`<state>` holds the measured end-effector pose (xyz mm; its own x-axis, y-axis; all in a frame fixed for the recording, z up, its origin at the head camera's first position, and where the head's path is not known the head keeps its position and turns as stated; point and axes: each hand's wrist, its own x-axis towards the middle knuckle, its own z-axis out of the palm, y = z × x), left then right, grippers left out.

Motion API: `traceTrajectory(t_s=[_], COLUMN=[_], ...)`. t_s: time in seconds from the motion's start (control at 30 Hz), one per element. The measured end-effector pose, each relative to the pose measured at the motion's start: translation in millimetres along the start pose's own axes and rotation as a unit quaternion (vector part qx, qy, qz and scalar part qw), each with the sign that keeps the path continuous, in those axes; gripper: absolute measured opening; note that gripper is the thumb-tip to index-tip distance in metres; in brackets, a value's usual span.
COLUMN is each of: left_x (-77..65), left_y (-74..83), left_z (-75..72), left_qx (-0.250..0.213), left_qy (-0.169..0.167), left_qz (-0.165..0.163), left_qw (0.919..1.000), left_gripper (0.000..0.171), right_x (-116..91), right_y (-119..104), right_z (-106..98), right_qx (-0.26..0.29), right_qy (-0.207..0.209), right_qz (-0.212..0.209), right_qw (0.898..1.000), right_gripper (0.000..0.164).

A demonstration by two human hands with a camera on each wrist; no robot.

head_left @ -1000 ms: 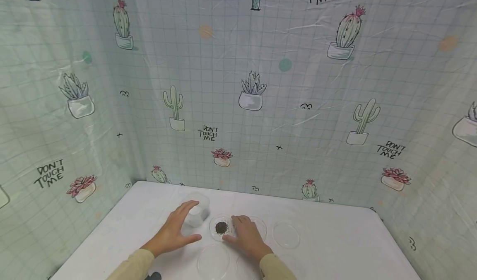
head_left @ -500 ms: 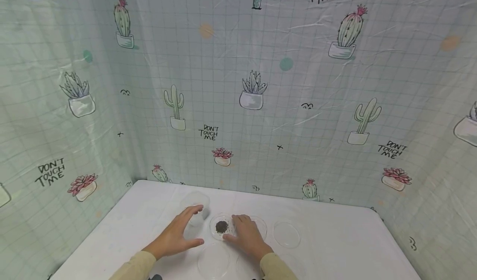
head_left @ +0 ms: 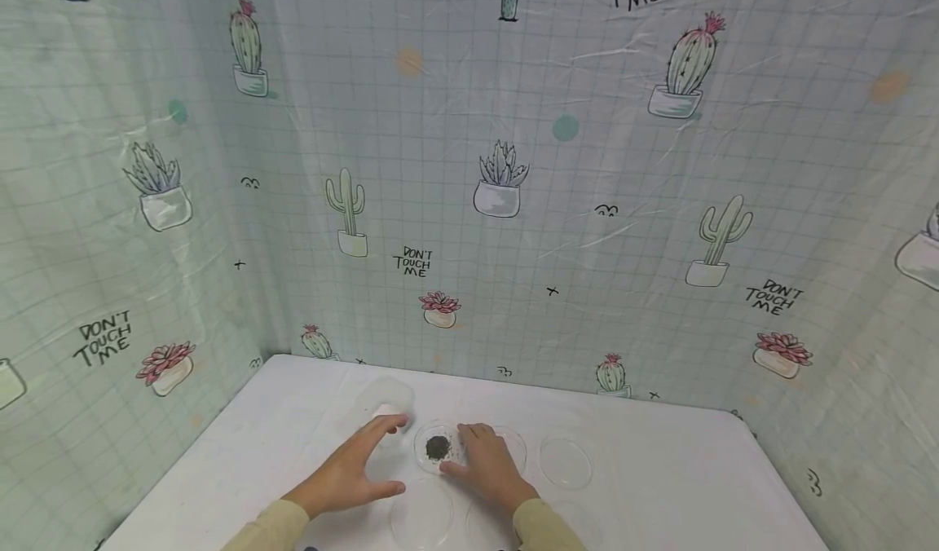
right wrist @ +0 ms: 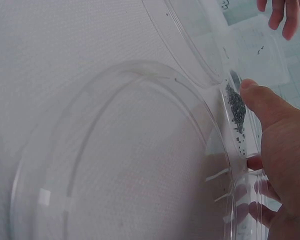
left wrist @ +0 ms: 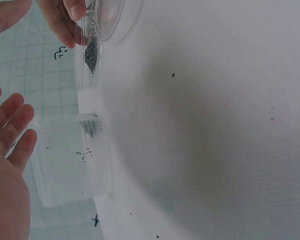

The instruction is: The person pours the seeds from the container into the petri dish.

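Note:
A clear petri dish (head_left: 421, 456) holds a small heap of dark granules (head_left: 438, 448), with some scattered toward its right side. My right hand (head_left: 490, 465) holds this dish at its right edge, thumb (right wrist: 257, 97) on the near side and fingers on the far side. To the left of the dish, my left hand (head_left: 345, 469) hovers over the table with thumb and fingers spread apart, nothing between them. Just beyond its fingertips stands a translucent plastic container (head_left: 387, 392), partly hidden by that hand. A few dark specks show on the container in the left wrist view.
Several more clear petri dishes lie around the right hand, including one at the right (head_left: 565, 463) and one in front (head_left: 421, 517). Stray dark specks (left wrist: 173, 75) dot the white tabletop (head_left: 682, 478). A cactus-print curtain (head_left: 469, 249) encloses the table's back and sides.
My left hand has moved slightly to the right and nearer to me, away from the container, its fingers bending a little more. My right hand stays at the dish.

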<state>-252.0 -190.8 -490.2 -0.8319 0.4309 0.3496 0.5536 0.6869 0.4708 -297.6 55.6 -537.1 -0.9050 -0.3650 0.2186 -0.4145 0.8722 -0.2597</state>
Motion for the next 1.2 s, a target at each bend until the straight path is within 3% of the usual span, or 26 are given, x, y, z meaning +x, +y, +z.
traceTrajectory(t_s=[0.6, 1.0, 1.2], left_x=[-8.0, -11.7, -13.0], left_y=[5.4, 8.5, 9.2], left_z=[12.3, 19.4, 23.3], left_qx=[-0.023, -0.053, -0.047], left_qy=[-0.025, -0.078, -0.085], left_qz=[0.064, 0.058, 0.084], left_qw=[0.9974, 0.9939, 0.9916], left_gripper=[0.078, 0.080, 0.086], right_x=[1, 1, 0], right_y=[1, -2, -3], right_z=[2, -1, -3], right_qx=[0.005, 0.000, 0.004], right_qy=[-0.012, -0.001, -0.004], right_qz=[0.009, 0.002, 0.004], right_qw=[1.000, 1.000, 1.000], right_gripper=[0.076, 0.075, 0.075])
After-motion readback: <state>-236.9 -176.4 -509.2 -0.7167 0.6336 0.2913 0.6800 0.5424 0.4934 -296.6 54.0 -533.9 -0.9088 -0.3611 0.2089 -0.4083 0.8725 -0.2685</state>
